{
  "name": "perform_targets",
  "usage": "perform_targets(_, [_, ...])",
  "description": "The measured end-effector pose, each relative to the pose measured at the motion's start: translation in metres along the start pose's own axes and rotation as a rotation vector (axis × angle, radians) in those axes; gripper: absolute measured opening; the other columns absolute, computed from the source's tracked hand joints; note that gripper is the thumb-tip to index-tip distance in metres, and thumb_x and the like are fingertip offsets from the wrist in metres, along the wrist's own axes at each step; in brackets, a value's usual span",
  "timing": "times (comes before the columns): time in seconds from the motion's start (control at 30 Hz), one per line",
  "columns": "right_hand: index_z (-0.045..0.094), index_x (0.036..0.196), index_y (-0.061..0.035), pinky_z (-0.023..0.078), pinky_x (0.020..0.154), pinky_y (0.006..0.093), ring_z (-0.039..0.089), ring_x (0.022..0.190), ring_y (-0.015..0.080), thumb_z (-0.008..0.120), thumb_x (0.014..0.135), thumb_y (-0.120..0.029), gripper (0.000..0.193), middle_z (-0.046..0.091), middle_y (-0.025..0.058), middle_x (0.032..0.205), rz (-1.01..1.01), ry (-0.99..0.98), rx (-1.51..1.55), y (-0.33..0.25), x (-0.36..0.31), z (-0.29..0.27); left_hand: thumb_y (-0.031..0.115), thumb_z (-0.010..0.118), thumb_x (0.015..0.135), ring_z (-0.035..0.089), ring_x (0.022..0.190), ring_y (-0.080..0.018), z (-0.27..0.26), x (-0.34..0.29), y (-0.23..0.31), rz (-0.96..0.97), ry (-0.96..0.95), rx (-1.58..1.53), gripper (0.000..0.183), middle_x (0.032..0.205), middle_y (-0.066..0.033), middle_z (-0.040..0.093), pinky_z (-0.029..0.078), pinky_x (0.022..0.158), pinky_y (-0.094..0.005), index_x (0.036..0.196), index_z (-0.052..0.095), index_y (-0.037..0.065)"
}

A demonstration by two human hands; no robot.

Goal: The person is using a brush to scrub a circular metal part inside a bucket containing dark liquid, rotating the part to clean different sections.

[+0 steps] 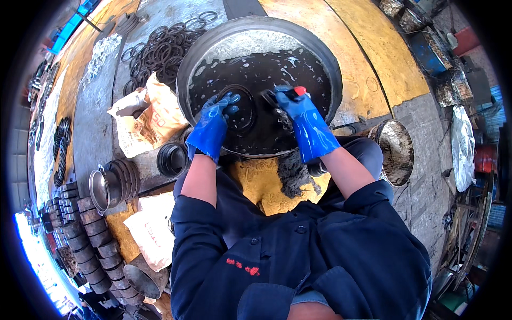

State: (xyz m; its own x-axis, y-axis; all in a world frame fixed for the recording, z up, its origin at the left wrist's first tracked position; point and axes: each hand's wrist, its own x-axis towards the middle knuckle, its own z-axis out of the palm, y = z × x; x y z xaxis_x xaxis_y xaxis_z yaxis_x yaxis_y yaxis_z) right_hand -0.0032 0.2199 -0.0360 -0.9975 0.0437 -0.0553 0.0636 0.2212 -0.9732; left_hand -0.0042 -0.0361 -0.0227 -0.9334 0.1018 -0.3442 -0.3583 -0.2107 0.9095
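A wide round metal basin (332, 72) of dark liquid stands in front of me, with pale foam along its far side. My left hand (209, 130), in a blue rubber glove, is closed on the near-left edge of a thin black ring (254, 113) above the liquid. To its right, my right hand (309, 128), gloved the same way, is wrapped round a small dark brush-like tool (268, 99). A red end (300, 90) shows beside the fingers; its exact kind is blurred. The tool is close to the ring's right side, and I cannot tell whether they touch.
A heap of black rings (162, 53) lies beyond the basin's left. Nearer are a torn paper sack (144, 120), stacked black rings (172, 160), metal rings (121, 181) and another sack (153, 234). A crusted bucket (396, 152) stands by my right knee.
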Motion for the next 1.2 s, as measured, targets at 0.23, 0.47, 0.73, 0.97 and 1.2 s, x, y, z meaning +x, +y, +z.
perform_targets(0.23, [0.07, 0.113, -0.0058, 0.053, 0.086, 0.0306, 0.068, 0.095, 0.014, 0.068, 0.09, -0.025, 0.03, 0.074, 0.0075, 0.103, -0.045, -0.059, -0.02, -0.019, 0.026, 0.015, 0.018, 0.056, 0.098, 0.06, 0.066, -0.0064, 0.011, 0.009, 0.002, -0.025, 0.031, 0.017, 0.034, 0.113, -0.0053, 0.073, 0.037, 0.048, -0.0162, 0.129, 0.06, 0.006])
perform_targets(0.47, [0.073, 0.095, -0.0047, 0.053, 0.075, 0.0327, 0.067, 0.078, 0.0144, 0.07, 0.087, -0.031, 0.028, 0.073, 0.0063, 0.085, 0.195, -0.033, 0.014, 0.023, 0.01, 0.009, 0.016, 0.061, 0.096, 0.057, 0.059, -0.0067, 0.021, 0.021, -0.001, 0.028, 0.058, -0.136, 0.031, 0.109, -0.0069, 0.074, 0.035, 0.046, -0.0163, 0.126, 0.063, 0.007])
perform_targets(0.73, [0.073, 0.101, -0.0041, 0.053, 0.078, 0.0327, 0.067, 0.083, 0.0147, 0.073, 0.086, -0.028, 0.029, 0.073, 0.0051, 0.091, 0.334, -0.133, 0.088, 0.021, -0.025, 0.019, 0.007, 0.062, 0.092, 0.068, 0.078, -0.016, 0.008, 0.023, -0.013, 0.077, 0.061, -0.149, 0.032, 0.112, -0.0128, 0.072, 0.051, 0.061, -0.0208, 0.123, 0.062, -0.001])
perform_targets(0.97, [0.073, 0.099, -0.0045, 0.054, 0.076, 0.0339, 0.067, 0.081, 0.0163, 0.068, 0.088, -0.024, 0.023, 0.073, 0.0074, 0.091, 0.149, -0.078, -0.116, 0.017, -0.023, -0.007, 0.007, 0.06, 0.093, 0.068, 0.076, -0.0174, 0.005, 0.023, -0.008, 0.084, -0.012, -0.081, 0.035, 0.107, -0.0123, 0.073, 0.052, 0.065, -0.0225, 0.127, 0.058, -0.002])
perform_targets(1.2, [0.071, 0.107, -0.0081, 0.054, 0.084, 0.0323, 0.069, 0.088, 0.0172, 0.074, 0.087, -0.023, 0.025, 0.074, 0.0058, 0.098, 0.23, -0.146, 0.222, -0.014, -0.035, 0.033, 0.02, 0.059, 0.097, 0.061, 0.067, -0.0066, 0.02, 0.02, -0.01, 0.077, 0.015, -0.106, 0.033, 0.109, -0.0063, 0.074, 0.038, 0.053, -0.0175, 0.126, 0.062, 0.006])
